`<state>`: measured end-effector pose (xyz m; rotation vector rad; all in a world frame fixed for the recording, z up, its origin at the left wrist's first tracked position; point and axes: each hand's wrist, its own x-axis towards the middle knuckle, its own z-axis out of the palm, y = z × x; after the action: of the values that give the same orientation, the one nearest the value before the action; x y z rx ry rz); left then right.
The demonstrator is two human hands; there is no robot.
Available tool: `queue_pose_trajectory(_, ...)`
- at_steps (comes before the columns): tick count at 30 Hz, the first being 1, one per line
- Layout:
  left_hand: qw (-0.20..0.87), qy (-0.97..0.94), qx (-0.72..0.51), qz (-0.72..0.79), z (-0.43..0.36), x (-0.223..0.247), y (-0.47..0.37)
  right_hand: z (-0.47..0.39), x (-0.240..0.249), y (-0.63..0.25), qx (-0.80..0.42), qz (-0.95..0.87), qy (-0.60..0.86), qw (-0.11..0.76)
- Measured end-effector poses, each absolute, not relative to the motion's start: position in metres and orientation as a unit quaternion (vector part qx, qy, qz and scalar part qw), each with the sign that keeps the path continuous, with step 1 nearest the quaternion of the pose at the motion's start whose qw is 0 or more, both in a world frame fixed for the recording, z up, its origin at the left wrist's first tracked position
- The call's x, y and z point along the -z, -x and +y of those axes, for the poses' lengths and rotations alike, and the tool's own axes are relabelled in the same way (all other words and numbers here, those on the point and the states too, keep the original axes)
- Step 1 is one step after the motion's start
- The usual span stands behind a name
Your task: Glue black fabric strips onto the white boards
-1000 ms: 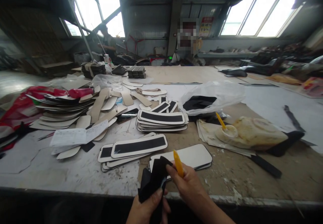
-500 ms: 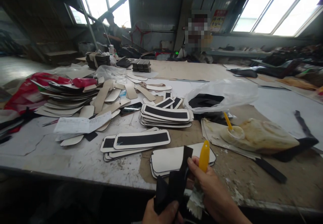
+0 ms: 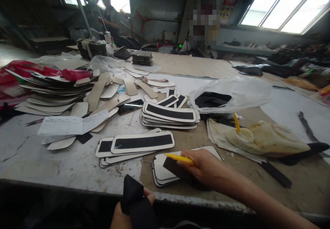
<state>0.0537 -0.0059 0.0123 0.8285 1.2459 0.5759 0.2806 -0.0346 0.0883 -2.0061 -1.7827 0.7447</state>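
My left hand (image 3: 123, 215), at the bottom below the table edge, is closed on a bundle of folded black strips (image 3: 138, 198). My right hand (image 3: 199, 165) reaches over a small stack of white panels (image 3: 161, 167) with dark edges. Its fingers are closed around the yellow handle of a brush (image 3: 180, 158), whose bristle end is hidden now. Beneath that hand a single black strip (image 3: 171, 167) lies over the top panel; whether the fingers also pinch it I cannot tell. Left of it sit panels bearing black strips (image 3: 143, 143), with a taller pile (image 3: 168, 113) behind.
A glue-smeared tub (image 3: 243, 136) with a yellow-handled tool in it stands at right, beside a plastic bag (image 3: 242, 93) around black material. Papers (image 3: 62, 125), a phone (image 3: 130, 107) and stacked curved panels (image 3: 56, 95) cover the left. A person (image 3: 109, 15) is at the back.
My hands have moved apart. The right one carried the brush and a black strip up onto the white panels; the left drew left and down with the bundle. The view shifted slightly.
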Motion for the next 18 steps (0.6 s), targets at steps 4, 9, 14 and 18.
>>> queue_pose_trajectory(4, 0.836, -0.224, -0.245, 0.437, 0.006, -0.037, -0.062, -0.040, -0.090, -0.256, -0.104, -0.718, 0.665, 0.175)
queue_pose_trajectory(9, 0.869, -0.168, -0.201, 0.419, 0.001, -0.053, -0.067, -0.055, -0.081, -0.229, 0.127, -0.813, 0.531, 0.202)
queue_pose_trajectory(14, 0.831, -0.232, -0.176, 0.473, -0.004, -0.053, -0.061, -0.069, -0.065, -0.216, 0.131, -0.828, 0.486, 0.246)
queue_pose_trajectory(18, 0.807, -0.338, -0.152, 0.459, -0.005, -0.060, -0.056, -0.080, -0.071, -0.229, -0.056, -0.795, 0.532, 0.285)
